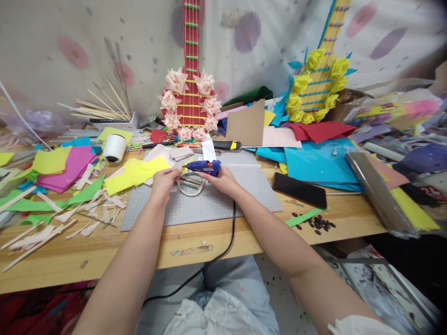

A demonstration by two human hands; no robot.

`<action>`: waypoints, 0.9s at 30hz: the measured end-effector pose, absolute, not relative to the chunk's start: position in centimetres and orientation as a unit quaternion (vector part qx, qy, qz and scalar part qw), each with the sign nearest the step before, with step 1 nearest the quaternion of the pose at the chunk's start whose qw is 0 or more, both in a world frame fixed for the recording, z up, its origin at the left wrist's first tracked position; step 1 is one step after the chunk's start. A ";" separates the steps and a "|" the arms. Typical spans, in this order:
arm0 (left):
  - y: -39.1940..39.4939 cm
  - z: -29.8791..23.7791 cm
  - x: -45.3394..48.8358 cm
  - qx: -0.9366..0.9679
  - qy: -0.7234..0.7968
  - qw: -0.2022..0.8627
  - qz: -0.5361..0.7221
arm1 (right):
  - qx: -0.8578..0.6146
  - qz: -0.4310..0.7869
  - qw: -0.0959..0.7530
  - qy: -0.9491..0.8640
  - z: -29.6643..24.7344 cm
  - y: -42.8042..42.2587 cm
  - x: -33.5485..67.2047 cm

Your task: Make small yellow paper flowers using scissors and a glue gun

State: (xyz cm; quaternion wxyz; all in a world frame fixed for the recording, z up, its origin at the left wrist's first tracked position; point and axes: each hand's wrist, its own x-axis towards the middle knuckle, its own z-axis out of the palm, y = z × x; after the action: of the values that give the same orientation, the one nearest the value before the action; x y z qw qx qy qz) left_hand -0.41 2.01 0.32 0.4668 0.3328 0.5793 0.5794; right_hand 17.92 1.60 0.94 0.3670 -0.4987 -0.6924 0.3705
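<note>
Glossy plastic glue gun (208,167)

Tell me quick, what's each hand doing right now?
Left hand: pinched closed near the blue glue gun; anything held can't be told.
Right hand: closed, holding the blue glue gun.

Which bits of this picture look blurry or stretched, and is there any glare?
Head view: the clutter at the right edge looks smeared and stretched; head view: the blue glue gun near the middle is clearer; head view: a faint sheen shows on the plastic-wrapped brown packet.
</note>
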 end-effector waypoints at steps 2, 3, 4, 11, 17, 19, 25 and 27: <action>2.0 0.4 -0.4 0.324 0.578 0.470 0.584 | -0.503 0.371 0.365 -0.690 1.0 1.6 17.9; 2.0 0.5 -0.4 0.319 0.577 0.471 0.586 | -0.505 0.371 0.363 -0.689 1.0 1.5 18.0; 2.0 0.5 -0.4 0.315 0.576 0.473 0.587 | -0.505 0.372 0.361 -0.690 1.0 1.5 18.0; 2.1 0.5 -0.5 0.294 0.559 0.492 0.599 | -0.500 0.371 0.343 -0.704 0.9 1.6 18.1; 2.1 0.4 -0.7 0.293 0.544 0.507 0.602 | -0.484 0.377 0.353 -0.706 1.0 1.5 18.3; 2.1 0.5 -0.8 0.289 0.540 0.513 0.602 | -0.488 0.390 0.360 -0.693 1.4 1.4 18.7; 2.0 0.9 -1.1 0.245 0.509 0.553 0.613 | -0.565 0.380 0.406 -0.610 2.4 2.5 21.9; 2.1 1.0 -1.2 0.234 0.497 0.565 0.616 | -0.589 0.329 0.435 -0.596 2.1 3.4 23.9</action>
State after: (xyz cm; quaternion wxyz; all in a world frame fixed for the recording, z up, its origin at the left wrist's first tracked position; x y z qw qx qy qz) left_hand -1.16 2.06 0.98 0.5649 0.2341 0.4968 0.6159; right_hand 23.86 3.40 2.09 0.4347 -0.5889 -0.5964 0.3294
